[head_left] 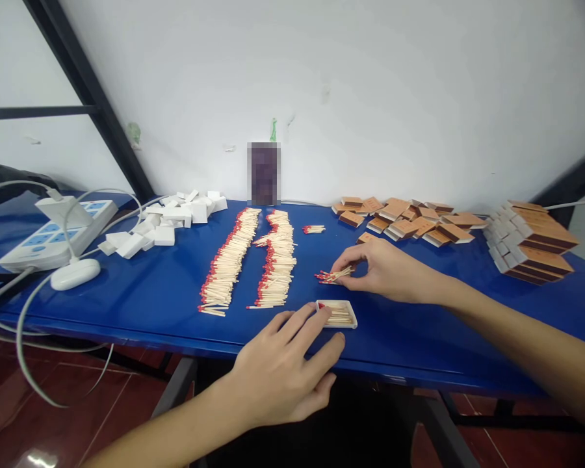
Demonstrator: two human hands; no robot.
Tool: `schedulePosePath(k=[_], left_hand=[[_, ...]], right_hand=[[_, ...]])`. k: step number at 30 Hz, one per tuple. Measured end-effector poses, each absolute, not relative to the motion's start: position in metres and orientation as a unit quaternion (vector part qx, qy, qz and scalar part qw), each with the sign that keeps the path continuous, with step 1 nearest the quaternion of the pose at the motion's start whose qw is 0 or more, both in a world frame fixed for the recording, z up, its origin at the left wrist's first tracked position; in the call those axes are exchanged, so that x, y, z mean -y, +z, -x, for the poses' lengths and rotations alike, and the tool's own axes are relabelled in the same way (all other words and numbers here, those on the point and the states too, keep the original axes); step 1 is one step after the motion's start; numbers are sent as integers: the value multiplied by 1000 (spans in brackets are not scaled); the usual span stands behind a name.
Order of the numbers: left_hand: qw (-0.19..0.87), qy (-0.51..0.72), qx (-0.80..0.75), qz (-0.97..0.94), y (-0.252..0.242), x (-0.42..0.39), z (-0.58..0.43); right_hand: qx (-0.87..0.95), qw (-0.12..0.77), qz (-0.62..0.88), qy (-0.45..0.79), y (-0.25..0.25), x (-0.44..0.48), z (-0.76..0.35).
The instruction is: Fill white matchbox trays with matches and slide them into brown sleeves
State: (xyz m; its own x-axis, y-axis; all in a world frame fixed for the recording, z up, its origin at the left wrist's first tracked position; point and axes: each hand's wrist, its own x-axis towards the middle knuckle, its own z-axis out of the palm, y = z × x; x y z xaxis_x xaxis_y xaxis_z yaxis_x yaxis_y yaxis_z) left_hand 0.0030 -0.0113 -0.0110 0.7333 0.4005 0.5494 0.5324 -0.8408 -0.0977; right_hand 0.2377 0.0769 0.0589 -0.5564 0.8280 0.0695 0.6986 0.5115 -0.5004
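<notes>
My right hand (385, 270) pinches a small bunch of matches (334, 276) between thumb and fingertips, their red heads pointing left. Just below it, a white matchbox tray (355, 318) lies on the table with matches (338, 313) inside. My left hand (292, 364) is at the tray's left end, fingers stretched and apart; a fingertip overlaps the matches there, though firm contact is hard to judge. Two long rows of red-headed matches, a left row (231, 263) and a right row (277, 266), lie beyond my left hand. A tiny separate group of matches (314, 229) sits right of them.
White trays (175, 211) are heaped at the back left, near a power strip (58, 234) with cables. Brown matchbox sleeves (404, 218) lie scattered at the back right. Stacked matchboxes (531, 240) stand farther right on the blue table (151, 302). A wall closes off the back.
</notes>
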Motion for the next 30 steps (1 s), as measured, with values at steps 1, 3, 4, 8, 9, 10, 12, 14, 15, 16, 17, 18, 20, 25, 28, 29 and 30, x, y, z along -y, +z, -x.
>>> schedulePosePath(k=[1,3,4,8,9,10,12,14,15,16,17,18,20,25,28,29,30], left_hand=[[122,-274,255,919,-11,11,-3],[117,-301,262,909,-12,12,-4],[113,-317,267,903,-12,12,-4],[103,-361,280,883,-14,13,-4],[103,-363,282,882,-14,13,-4],[105,-360,282,883,-14,13,-4],[109,-346,283,888,-13,12,-4],[113,-331,287,892,-13,12,-4],[115,-325,290,893,-13,12,-4],[118,-321,293,893,-13,12,-4],[119,-317,295,893,-13,12,-4],[121,-315,297,893,-13,12,-4],[120,-308,297,896,-14,13,-4],[119,-303,299,897,-14,13,-5],[120,-304,299,897,-14,11,-5],[119,-303,298,897,-14,11,-5],[119,-302,299,898,-13,11,-5]], right_hand=[[855,154,444,220,61,-74,-238],[854,154,438,236,64,-67,-237],[855,151,432,243,65,-64,-237],[873,118,400,252,68,-51,-233],[878,109,393,249,68,-49,-233],[883,102,387,244,68,-47,-232],[890,95,382,232,68,-45,-230],[893,90,378,228,68,-45,-229],[894,88,376,228,67,-45,-229],[895,85,373,230,67,-45,-228],[897,82,370,229,66,-46,-228],[899,80,368,224,65,-46,-228],[905,82,366,204,63,-45,-227],[905,112,375,168,59,-40,-227],[908,124,371,148,57,-36,-228],[910,123,369,139,56,-35,-228],[912,122,368,133,56,-35,-229]])
